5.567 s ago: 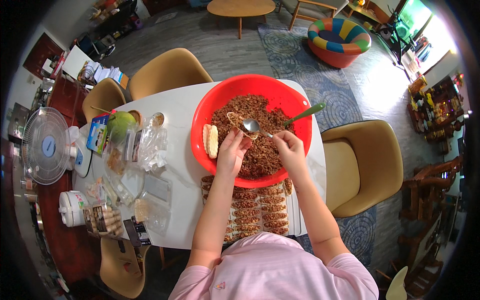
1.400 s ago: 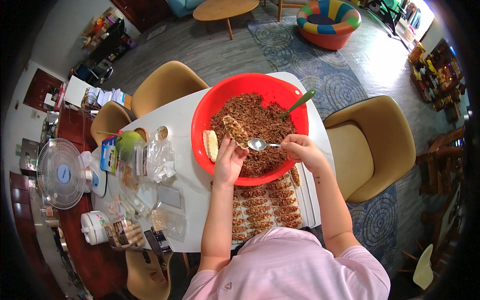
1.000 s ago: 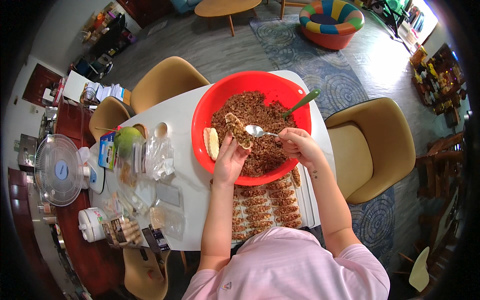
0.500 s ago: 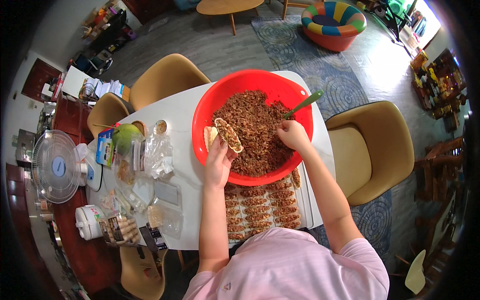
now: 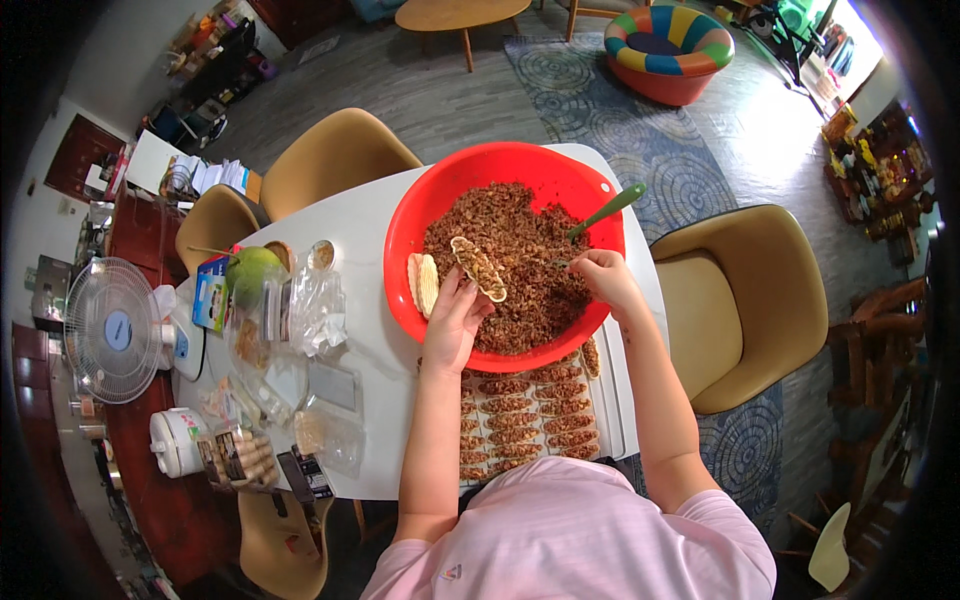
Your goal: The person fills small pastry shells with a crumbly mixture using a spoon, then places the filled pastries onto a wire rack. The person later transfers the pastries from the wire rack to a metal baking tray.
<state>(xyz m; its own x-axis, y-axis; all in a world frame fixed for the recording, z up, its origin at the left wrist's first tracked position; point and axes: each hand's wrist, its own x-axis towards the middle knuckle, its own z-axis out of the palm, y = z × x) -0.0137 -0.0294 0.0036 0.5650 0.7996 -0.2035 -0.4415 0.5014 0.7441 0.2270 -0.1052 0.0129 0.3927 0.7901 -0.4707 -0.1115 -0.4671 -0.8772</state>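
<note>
My left hand [image 5: 457, 318] holds a boat-shaped wafer shell [image 5: 478, 270], partly filled with brown crumbly mix, over a big red bowl [image 5: 403, 225]. More of the coarse brown mix [image 5: 500, 215] fills the bowl. My right hand [image 5: 608, 281] is above the bowl's right side with its fingertips pinched together; what is between them is too small to make out. A green-handled utensil [image 5: 612, 208] stands in the mix near that hand, its lower end buried. Several pale, ridged empty shells [image 5: 424, 284] lean together inside the bowl's left wall.
Filled shells [image 5: 513, 421] lie in rows on a tray between the bowl and me. On the left of the white table [image 5: 372, 400] are clear plastic packaging [image 5: 318, 310], a green fruit [image 5: 254, 274] and a packet [image 5: 238, 458]. Beyond are a fan [image 5: 115, 332] and chairs [image 5: 745, 310].
My left hand has moved right with the filled shell, uncovering the empty shells beside it. My right hand has lifted slightly and shifted to the right, away from the mix.
</note>
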